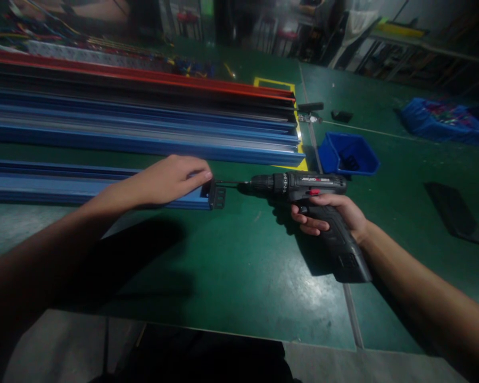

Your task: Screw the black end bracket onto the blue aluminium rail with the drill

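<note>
My right hand (331,213) grips a black cordless drill (315,186) by its handle, a finger by the trigger. The drill lies level, pointing left, and its long thin bit (229,183) reaches the black end plate (217,197) on a blue metal rail (64,183). Over the end of that rail lies my left hand (175,178), closed round it just beside the end plate. The fingers on the far side of the rail are partly hidden. Whether the bit sits in a screw is too small to tell.
Behind lie several blue, black and red rails (143,122) side by side, over yellow tape (275,84). A blue bin (349,151) with black parts stands behind the drill. Rightward are a dark flat piece (457,213) and a blue bag-lined container (423,125). Wires (191,66) lie at the back.
</note>
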The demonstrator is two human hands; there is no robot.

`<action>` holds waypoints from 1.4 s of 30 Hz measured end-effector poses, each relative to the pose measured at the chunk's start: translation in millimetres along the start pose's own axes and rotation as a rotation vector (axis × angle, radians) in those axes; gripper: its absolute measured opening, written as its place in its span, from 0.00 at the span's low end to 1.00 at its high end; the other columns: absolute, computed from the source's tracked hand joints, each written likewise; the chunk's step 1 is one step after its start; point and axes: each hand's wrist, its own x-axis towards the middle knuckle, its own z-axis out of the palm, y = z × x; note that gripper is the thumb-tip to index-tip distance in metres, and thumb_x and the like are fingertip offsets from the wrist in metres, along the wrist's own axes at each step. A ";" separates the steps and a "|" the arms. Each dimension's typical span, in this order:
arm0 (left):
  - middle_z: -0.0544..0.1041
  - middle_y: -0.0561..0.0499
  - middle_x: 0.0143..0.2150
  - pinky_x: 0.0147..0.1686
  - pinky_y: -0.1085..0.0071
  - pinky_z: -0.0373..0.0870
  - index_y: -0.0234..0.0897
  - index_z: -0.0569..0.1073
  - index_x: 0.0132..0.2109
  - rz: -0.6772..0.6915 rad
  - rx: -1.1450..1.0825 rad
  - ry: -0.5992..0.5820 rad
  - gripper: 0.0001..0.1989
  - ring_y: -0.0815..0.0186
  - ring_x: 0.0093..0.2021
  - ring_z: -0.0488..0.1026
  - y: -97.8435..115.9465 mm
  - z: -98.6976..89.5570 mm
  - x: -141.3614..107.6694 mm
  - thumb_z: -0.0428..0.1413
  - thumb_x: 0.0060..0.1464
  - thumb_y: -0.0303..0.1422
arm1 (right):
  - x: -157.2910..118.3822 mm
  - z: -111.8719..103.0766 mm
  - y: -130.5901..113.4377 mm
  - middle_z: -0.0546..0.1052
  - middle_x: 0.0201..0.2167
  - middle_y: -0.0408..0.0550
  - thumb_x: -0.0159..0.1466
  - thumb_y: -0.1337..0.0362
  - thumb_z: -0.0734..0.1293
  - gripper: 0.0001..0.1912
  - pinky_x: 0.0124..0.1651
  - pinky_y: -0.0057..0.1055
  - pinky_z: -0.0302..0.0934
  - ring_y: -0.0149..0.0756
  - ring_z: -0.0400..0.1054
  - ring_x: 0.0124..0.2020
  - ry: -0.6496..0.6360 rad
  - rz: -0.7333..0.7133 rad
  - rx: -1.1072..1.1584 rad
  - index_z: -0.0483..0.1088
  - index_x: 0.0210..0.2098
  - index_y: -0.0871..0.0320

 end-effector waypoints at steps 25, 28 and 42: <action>0.79 0.48 0.41 0.42 0.69 0.66 0.36 0.77 0.44 0.025 -0.013 0.040 0.22 0.61 0.41 0.75 -1.9 2.6 -0.1 0.44 0.68 0.46 | 0.4 -1.5 1.5 0.76 0.31 0.53 0.64 0.63 0.67 0.15 0.27 0.25 0.65 0.22 0.54 0.18 -0.033 -0.005 0.047 0.76 0.42 0.72; 0.79 0.48 0.41 0.41 0.70 0.66 0.36 0.77 0.44 0.025 -0.019 0.036 0.23 0.61 0.40 0.75 -2.6 3.0 0.1 0.44 0.68 0.47 | 0.4 -2.4 1.8 0.76 0.31 0.53 0.64 0.63 0.67 0.15 0.28 0.25 0.65 0.22 0.54 0.18 -0.042 -0.001 0.054 0.76 0.42 0.72; 0.79 0.48 0.41 0.43 0.70 0.66 0.36 0.77 0.44 0.046 -0.027 0.048 0.22 0.61 0.41 0.75 -4.4 4.9 0.6 0.44 0.69 0.46 | -0.2 -3.0 2.3 0.76 0.31 0.53 0.65 0.64 0.67 0.13 0.28 0.24 0.66 0.21 0.57 0.18 -0.040 -0.008 0.040 0.76 0.41 0.72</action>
